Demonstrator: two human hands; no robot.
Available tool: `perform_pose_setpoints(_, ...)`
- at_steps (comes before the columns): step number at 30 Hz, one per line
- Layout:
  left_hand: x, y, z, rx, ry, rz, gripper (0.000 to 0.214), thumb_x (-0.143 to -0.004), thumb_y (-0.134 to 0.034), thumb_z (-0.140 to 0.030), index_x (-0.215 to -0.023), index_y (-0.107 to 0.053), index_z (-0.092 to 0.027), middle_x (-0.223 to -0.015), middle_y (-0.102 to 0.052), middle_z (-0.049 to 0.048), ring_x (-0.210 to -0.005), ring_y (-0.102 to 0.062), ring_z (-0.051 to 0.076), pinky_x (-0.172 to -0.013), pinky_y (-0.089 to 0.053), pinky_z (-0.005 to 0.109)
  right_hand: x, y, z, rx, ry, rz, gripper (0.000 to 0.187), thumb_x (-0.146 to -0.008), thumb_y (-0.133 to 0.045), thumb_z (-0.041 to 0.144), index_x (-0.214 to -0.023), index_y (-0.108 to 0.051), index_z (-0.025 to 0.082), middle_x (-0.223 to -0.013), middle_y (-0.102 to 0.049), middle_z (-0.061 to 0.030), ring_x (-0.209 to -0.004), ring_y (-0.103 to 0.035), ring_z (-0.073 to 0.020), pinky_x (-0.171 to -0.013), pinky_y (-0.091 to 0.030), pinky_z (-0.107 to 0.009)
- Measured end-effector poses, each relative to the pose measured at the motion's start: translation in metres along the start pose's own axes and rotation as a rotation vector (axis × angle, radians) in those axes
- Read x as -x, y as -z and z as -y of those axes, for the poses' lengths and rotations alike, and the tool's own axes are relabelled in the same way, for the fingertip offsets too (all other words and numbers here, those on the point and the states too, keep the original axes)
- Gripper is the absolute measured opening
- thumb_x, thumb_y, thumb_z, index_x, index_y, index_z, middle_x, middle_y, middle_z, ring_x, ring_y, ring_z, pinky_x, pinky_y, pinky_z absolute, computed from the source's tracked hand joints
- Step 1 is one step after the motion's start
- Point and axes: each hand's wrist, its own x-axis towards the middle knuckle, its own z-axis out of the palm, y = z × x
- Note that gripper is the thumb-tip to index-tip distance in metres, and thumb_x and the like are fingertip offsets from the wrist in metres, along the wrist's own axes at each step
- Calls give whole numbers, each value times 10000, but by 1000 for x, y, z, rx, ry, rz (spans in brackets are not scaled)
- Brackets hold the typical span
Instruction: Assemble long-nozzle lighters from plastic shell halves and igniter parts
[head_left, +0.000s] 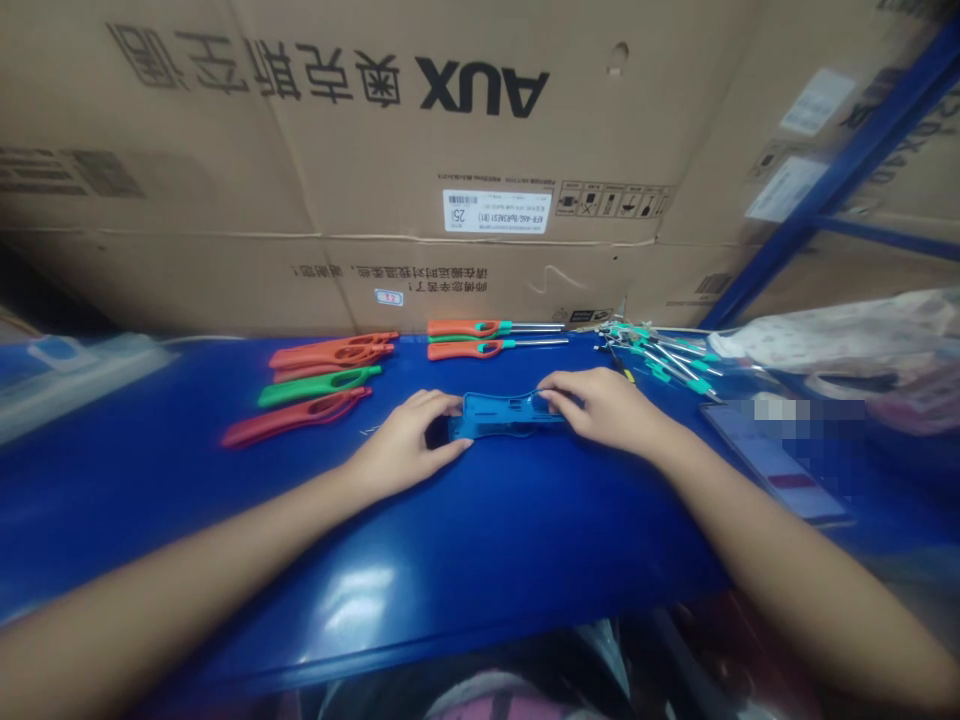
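A blue plastic lighter casing (499,414) lies just above or on the blue table in front of me, its slotted side showing. My left hand (409,440) grips the casing's left end between thumb and fingers. With thumb and forefinger, my right hand (600,405) pinches near its narrower right end; the fingertips partly cover that end. Behind the casing lie assembled orange long-nosed lighters (469,349) with metal tubes. To the left are orange, red and green lighter casings (319,388) without tubes.
A pile of metal tubes with teal parts (667,360) lies at the back right. Nearer on the right is a phone (780,465), with a white plastic bag (817,330) behind it. A large cardboard box (337,200) stands along the table's back, and a blue metal frame (840,190) rises at right.
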Motion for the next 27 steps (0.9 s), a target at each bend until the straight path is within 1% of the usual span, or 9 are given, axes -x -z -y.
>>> perform_pose_setpoints(3,-1,-1,2,0,-3,-1,252,-886,-679,-351,-1063,-669,-172,-1061,-685,75,-1002,-611,248,-909,-508,418,2,7,3,-79,7,44,192,-959,-530,255,-966,-711,192,-766,-736,-24,-672,-656,-156,-630,-411,-260)
perform_pose_setpoints(7,0,-1,2,14,-11,0,269,-902,-654,-337,-1121,-680,-183,-1100,-683,74,-1045,-616,246,-966,-487,440,5,8,9,-135,99,265,150,-935,-580,255,-861,-693,190,-707,-688,-1,-607,-577,-119,-587,-358,-243)
perform_pose_setpoints(10,0,-1,2,5,4,1,287,-900,-657,-366,-1120,-685,-183,-1098,-682,76,-1047,-618,250,-965,-488,447,4,3,11,-135,122,345,180,-914,-635,283,-762,-637,185,-684,-646,18,-602,-536,-102,-571,-331,-234)
perform_pose_setpoints(13,0,0,0,-3,7,12,294,-896,-655,-365,-1129,-684,-189,-1105,-676,77,-1049,-616,254,-967,-490,452,3,-2,10,-109,133,342,256,-905,-668,334,-718,-580,184,-691,-615,24,-625,-519,-103,-578,-323,-235)
perform_pose_setpoints(15,0,0,-1,-10,-1,10,296,-901,-650,-377,-1127,-687,-191,-1120,-665,80,-1059,-609,255,-983,-483,456,3,-2,9,-91,144,321,243,-903,-674,352,-752,-576,188,-743,-612,18,-653,-516,-109,-589,-326,-240)
perform_pose_setpoints(18,0,2,-6,-18,-20,-24,305,-918,-635,-409,-1128,-691,-195,-1149,-647,85,-1087,-588,255,-997,-477,443,4,0,10,-86,152,277,189,-889,-689,367,-912,-599,203,-900,-619,-4,-706,-527,-119,-615,-356,-245)
perform_pose_setpoints(20,1,4,-10,-16,-58,-36,301,-931,-625,-405,-1139,-689,-198,-1154,-649,82,-1102,-581,247,-1006,-470,424,4,0,12,-100,161,260,224,-886,-691,355,-1035,-601,215,-1036,-615,-24,-743,-544,-122,-642,-390,-246)
perform_pose_setpoints(23,4,7,-16,-23,-157,38,303,-934,-623,-386,-1176,-675,-212,-1141,-664,68,-1090,-593,233,-997,-460,407,4,0,14,-126,178,264,243,-904,-665,306,-1125,-600,229,-1150,-601,-34,-773,-563,-118,-668,-420,-244)
perform_pose_setpoints(27,6,8,-19,-95,-188,166,347,-901,-637,-379,-1220,-652,-241,-1160,-660,62,-1085,-605,252,-967,-448,435,3,-4,13,-135,184,275,183,-924,-643,299,-1087,-622,218,-1078,-626,-26,-759,-564,-122,-654,-424,-246)
